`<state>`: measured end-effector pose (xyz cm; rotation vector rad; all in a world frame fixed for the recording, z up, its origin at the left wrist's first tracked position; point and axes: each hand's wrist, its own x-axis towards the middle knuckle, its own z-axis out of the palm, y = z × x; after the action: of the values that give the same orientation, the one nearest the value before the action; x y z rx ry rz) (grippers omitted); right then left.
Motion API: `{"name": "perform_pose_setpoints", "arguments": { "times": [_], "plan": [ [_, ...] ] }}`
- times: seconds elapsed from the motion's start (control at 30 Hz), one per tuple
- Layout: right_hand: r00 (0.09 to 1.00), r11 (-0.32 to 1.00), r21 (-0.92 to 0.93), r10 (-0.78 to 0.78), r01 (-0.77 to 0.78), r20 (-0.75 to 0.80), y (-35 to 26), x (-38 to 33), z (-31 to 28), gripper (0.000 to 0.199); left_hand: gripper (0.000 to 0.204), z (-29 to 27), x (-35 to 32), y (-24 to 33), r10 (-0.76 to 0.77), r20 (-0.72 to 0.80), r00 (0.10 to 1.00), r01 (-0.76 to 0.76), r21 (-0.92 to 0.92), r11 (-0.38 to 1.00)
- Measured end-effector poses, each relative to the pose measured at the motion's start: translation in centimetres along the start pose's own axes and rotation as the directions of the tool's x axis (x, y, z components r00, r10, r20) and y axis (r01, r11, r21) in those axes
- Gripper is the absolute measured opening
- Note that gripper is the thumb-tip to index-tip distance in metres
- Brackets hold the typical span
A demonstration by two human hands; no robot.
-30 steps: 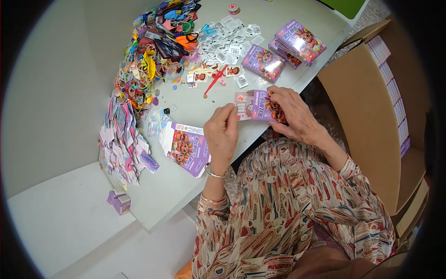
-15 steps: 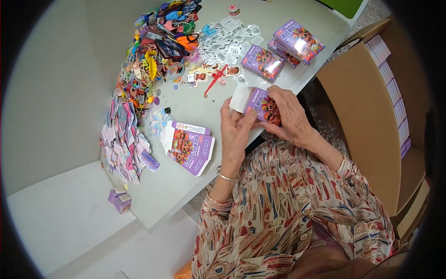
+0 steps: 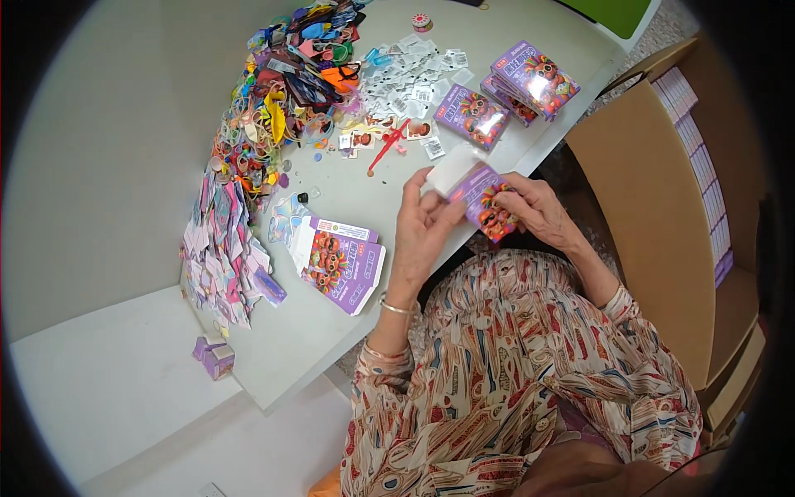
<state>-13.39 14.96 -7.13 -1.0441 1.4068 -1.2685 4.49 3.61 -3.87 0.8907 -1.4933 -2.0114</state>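
Note:
I hold a small purple printed carton (image 3: 484,199) over the table's near edge with both hands. My right hand (image 3: 542,214) grips its right side. The fingers of my left hand (image 3: 422,228) press on its left end, where a white flap (image 3: 451,170) stands open. Flat unfolded purple cartons (image 3: 339,263) lie on the table to the left of my left hand. Folded purple boxes (image 3: 472,116) and a small stack of them (image 3: 534,79) sit on the far right of the table.
A long heap of colourful small toys (image 3: 281,91) and folded papers (image 3: 224,248) runs along the table's left side, with small white packets (image 3: 406,70) and a red plastic piece (image 3: 385,145) in the middle. A large cardboard box (image 3: 662,215) stands at my right. Two tiny purple boxes (image 3: 214,356) sit at the lower left.
The carton went from lying nearly flat between my hands to being raised and turned, its white flap now open at the top left. My left hand moved up against its end.

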Motion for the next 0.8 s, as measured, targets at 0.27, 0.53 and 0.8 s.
{"name": "perform_pose_setpoints", "arguments": {
  "times": [0.27,0.53,0.8],
  "plan": [
    [0.982,0.997,0.037,0.073,-0.068,-0.175,1.3,-1.3,-1.5,0.025,0.04,-2.2,6.9,-0.7,0.286,-0.1,0.953,-0.157,0.645,0.748],
    [0.985,0.995,0.071,0.078,-0.067,-0.154,2.0,-1.8,-2.4,0.028,0.048,-1.2,9.0,-0.5,0.397,0.282,0.873,-0.278,0.958,-0.071],
    [0.989,0.989,0.136,0.076,-0.058,-0.129,2.2,-1.6,-1.9,0.027,0.029,-3.6,10.7,-0.5,0.408,0.339,0.848,-0.352,0.935,-0.044]
  ]
}}
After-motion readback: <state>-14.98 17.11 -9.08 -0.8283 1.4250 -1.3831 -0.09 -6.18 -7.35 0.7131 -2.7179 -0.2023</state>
